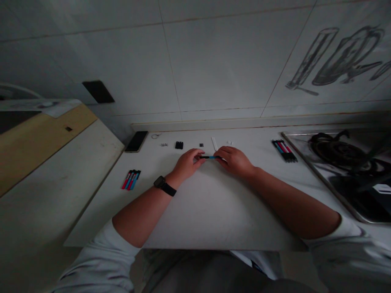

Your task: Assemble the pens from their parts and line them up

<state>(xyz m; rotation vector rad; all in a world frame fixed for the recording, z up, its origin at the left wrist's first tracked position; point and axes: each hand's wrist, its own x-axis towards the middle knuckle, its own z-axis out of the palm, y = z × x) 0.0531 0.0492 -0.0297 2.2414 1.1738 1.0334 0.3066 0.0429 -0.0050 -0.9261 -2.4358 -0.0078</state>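
My left hand [187, 163] and my right hand [234, 160] meet over the white counter [207, 203], both closed on the ends of one thin blue and black pen [209, 157] held level between them. A black watch [164, 186] is on my left wrist. Just beyond the hands lie a white pen tube [214, 143], a small black part [201, 145], a cluster of black caps [179, 145] and tiny pale bits [164, 144].
Red and blue pens [131, 179] lie in a group at the left; another bundle of pens [284, 150] lies at the right. A dark phone [136, 141] rests at the back left corner. A gas stove [348, 162] fills the right side. Tiled wall behind.
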